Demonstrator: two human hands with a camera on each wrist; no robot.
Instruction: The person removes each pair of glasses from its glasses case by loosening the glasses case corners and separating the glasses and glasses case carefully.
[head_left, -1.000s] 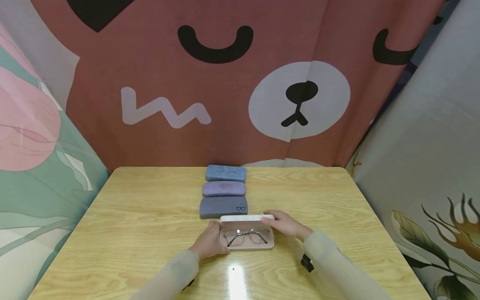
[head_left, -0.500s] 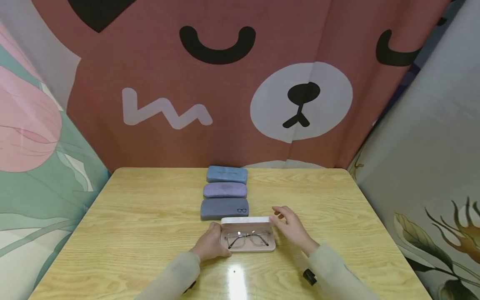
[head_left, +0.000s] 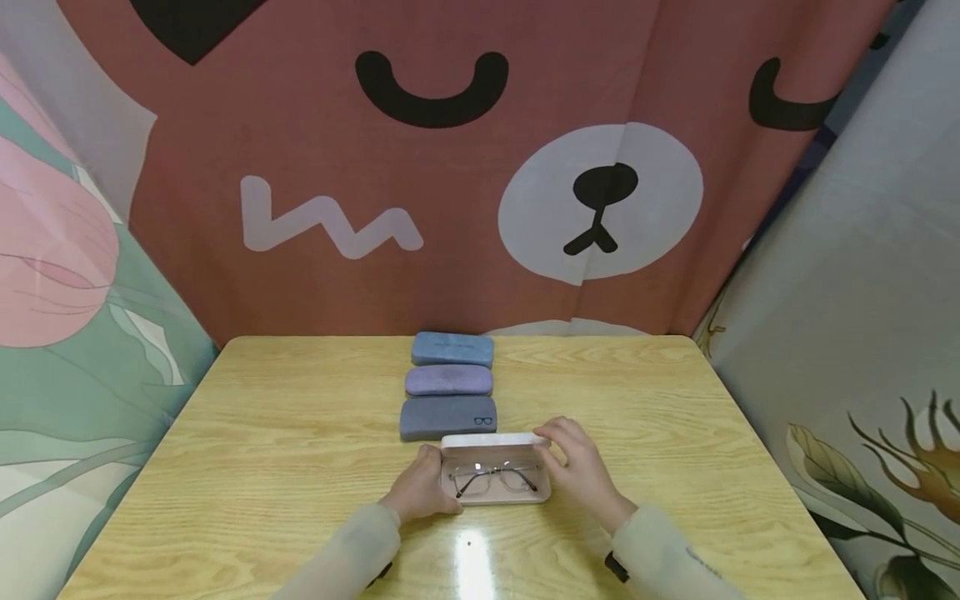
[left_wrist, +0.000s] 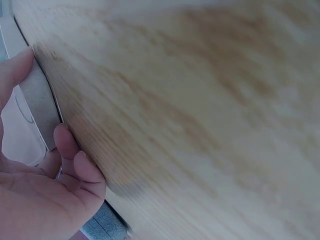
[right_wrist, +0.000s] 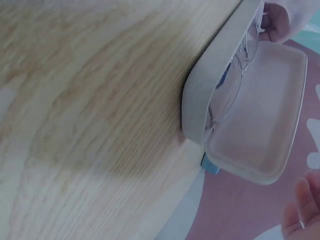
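Observation:
A pale pink-white glasses case [head_left: 495, 497] lies with its lid raised on the wooden table. Inside it rests a pair of thin-framed glasses [head_left: 495, 477] with dark temple tips. My left hand [head_left: 422, 485] grips the case's left end, thumb at the front edge; the left wrist view shows its fingers [left_wrist: 80, 167] curled behind. My right hand [head_left: 581, 467] is at the lid's right corner, fingers bent loosely, fingertips right at the edge in the head view. In the right wrist view, those fingers [right_wrist: 307, 202] appear just beyond the raised lid [right_wrist: 257, 110].
Behind the open case, three closed glasses cases stand in a row: a grey one [head_left: 442, 418] with a small glasses print, a purple one [head_left: 448, 381] and a blue one [head_left: 452, 348]. The wooden table [head_left: 300, 400] meets a bear-patterned curtain [head_left: 450, 283] at its back edge.
My right hand drew back slightly from the lid's top with fingers lifted, then came back in to its right corner. The left hand, the case and the glasses have stayed put.

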